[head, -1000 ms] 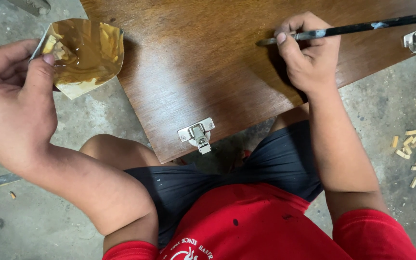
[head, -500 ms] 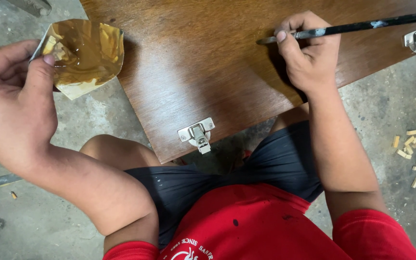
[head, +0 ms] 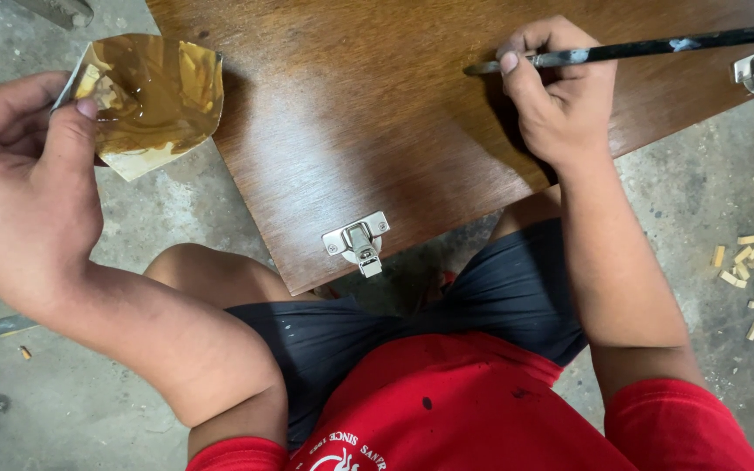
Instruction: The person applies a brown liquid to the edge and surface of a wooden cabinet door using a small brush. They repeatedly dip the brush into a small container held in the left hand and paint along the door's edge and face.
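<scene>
Two hands busy, head view: your right hand (head: 560,105) has its fingers closed on the brush (head: 647,50), tip on the brown panel (head: 368,113). Your left hand (head: 23,183) pinches the varnish cup (head: 154,96) beside the panel's edge. Looks mid-coat; next stroke needs steady, even pressure.

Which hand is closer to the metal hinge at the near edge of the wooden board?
The right hand. It holds a brush over the board, up and right of the hinge. The left hand holds a cup of varnish farther off, beyond the board's left edge.
</scene>
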